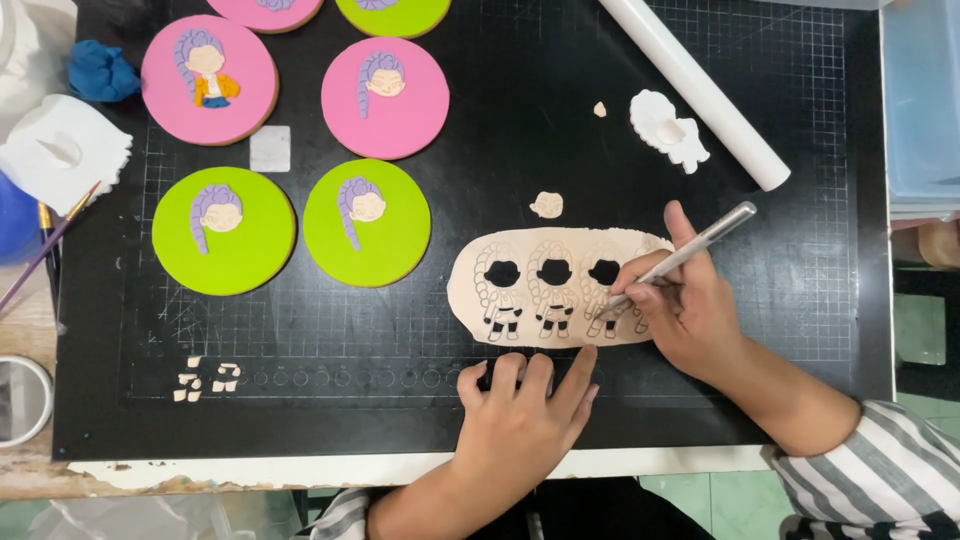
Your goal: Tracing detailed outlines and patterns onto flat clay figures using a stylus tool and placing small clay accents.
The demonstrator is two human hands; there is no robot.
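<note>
A flat oval sheet of beige paste (560,285) lies on the black cutting mat (480,330), stamped with small figure outlines whose faces are cut out. My right hand (690,310) grips a thin silver cutting tool (690,255) with its tip on the sheet's right side. My left hand (525,410) rests flat on the mat just below the sheet, fingers spread, holding nothing.
Round pink (208,80) and green (224,230) discs with purple-haired faces fill the mat's left half. A white rolling pin (695,85), a white mould piece (668,128), small cut beige bits (207,378) and a blue lump (100,72) lie around. Brushes (45,250) sit at the left edge.
</note>
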